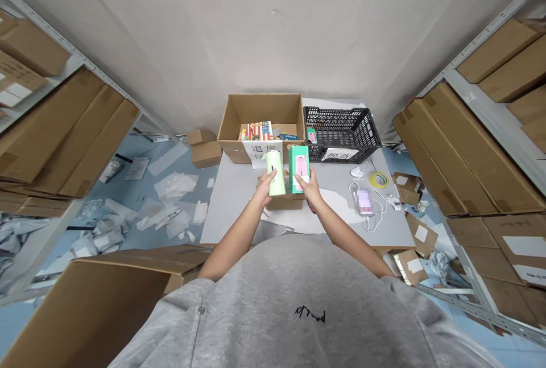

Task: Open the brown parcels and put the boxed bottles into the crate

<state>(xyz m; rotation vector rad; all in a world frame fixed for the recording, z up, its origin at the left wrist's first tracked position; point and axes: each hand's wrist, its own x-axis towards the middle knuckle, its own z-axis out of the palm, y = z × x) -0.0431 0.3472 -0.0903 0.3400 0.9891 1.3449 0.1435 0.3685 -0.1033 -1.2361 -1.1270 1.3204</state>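
My left hand (265, 186) is closed around a pale green bottle (275, 173), held upright with dark lettering on its side. In my right hand (310, 184) is a green box (298, 169) with a pink bottle pictured on its front. Bottle and box are side by side, a small gap between them, above the table (230, 203). Beneath them a brown carton (285, 203) is partly hidden by my hands. Something dark and red, too small to name, shows beside my right wrist.
Behind my hands stand an open cardboard box (239, 151) with colourful items and a black plastic crate (362, 152) holding another green box. To the right lie a phone (364, 202) with a white cable and a yellow tape roll (379, 180). Carton-filled shelves flank both sides.
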